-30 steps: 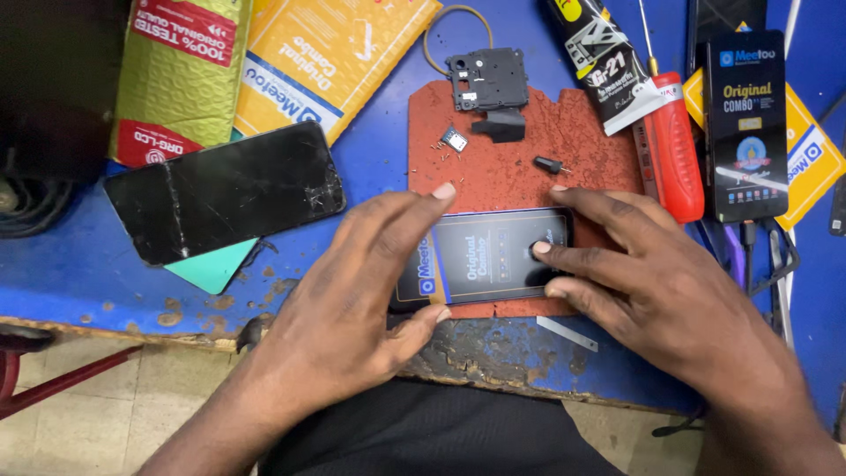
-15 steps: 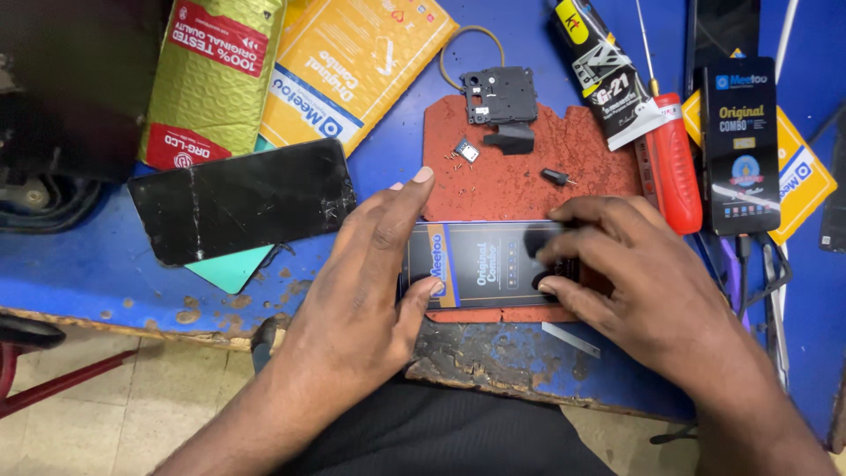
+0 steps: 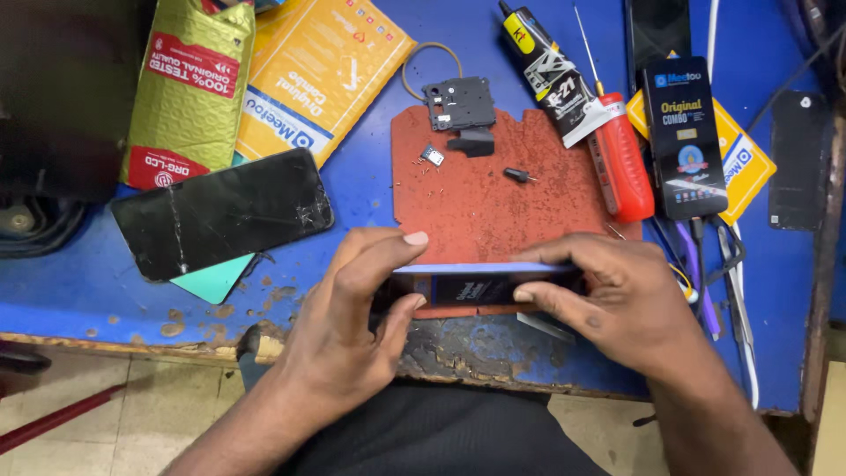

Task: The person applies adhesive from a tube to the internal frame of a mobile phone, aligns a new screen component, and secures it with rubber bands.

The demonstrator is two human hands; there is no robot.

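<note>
On worn blue bench [image 3: 370, 189], both hands [image 3: 352, 339] grip phone [image 3: 480, 284].

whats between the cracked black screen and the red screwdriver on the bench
In the head view, the red-brown work mat fills that stretch between the cracked screen and the red screwdriver, carrying a black cover plate, a small chip and a dark bit.

phone [image 3: 480, 284] | dark, tilted on edge (screen toward viewer) | red mat's near edge
</note>
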